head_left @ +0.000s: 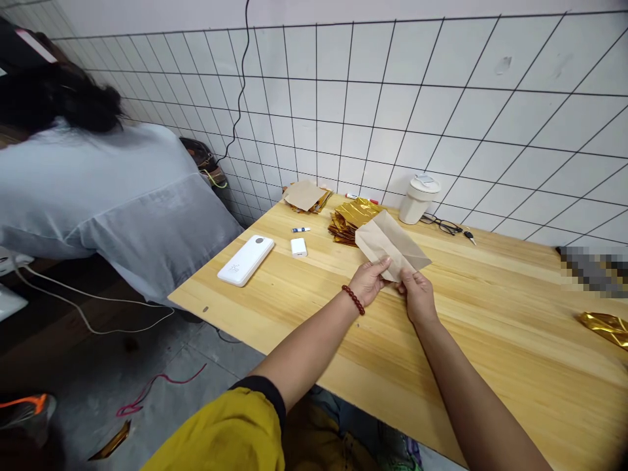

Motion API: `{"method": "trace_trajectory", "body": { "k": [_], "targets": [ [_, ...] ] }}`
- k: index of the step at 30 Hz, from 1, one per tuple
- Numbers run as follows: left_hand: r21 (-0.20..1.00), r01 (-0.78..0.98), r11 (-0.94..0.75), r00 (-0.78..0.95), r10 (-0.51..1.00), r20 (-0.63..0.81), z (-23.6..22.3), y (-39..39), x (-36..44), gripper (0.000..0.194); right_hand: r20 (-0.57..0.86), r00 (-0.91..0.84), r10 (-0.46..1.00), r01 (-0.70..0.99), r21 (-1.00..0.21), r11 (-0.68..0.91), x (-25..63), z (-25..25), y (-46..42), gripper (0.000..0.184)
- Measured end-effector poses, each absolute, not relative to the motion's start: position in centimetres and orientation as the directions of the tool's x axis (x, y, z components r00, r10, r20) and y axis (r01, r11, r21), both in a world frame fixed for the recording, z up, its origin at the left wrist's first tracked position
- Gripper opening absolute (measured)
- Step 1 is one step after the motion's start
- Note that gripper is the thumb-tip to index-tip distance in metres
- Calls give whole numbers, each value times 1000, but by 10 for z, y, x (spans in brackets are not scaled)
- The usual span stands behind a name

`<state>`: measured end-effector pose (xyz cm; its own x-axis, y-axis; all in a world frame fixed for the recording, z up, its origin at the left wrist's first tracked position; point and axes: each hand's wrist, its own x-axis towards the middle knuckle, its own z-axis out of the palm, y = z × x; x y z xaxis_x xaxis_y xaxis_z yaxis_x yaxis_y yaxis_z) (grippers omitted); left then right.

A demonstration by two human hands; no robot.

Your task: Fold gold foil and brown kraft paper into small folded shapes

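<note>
A creased sheet of brown kraft paper (pixel 392 239) is held above the wooden table, tilted and partly folded. My left hand (pixel 371 280), with a dark red bead bracelet (pixel 354 301) on its wrist, pinches the paper's near edge between thumb and fingers. Close to it, my right hand (pixel 417 294) grips the same edge further right. Just behind the paper lies a stack of shiny gold foil sheets (pixel 360 214), which the paper partly overlaps in view. Another pile at the back left has a brown paper sheet (pixel 304 195) on top.
The wooden table (pixel 490 314) carries a white power bank (pixel 246 260), a white charger (pixel 298 247), a lidded cup (pixel 418 198), eyeglasses (pixel 446 226) and a key (pixel 470 237). Gold foil (pixel 606 327) lies at the right. A person in grey (pixel 112 203) sits left.
</note>
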<state>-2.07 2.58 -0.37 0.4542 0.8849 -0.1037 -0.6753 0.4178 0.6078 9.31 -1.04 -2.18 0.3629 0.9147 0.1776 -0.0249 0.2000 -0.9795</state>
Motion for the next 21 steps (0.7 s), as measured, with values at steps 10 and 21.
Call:
{"method": "trace_trajectory", "body": {
  "k": [10, 21],
  "targets": [
    [432, -848, 307, 224, 946, -233, 0, 43, -25, 21, 87, 197, 976, 13, -996, 86, 94, -31, -10, 41],
    [309, -880, 361, 248, 904, -348, -1, 63, -42, 29, 64, 186, 980, 28, -998, 60, 94, -29, -11, 47]
  ]
}}
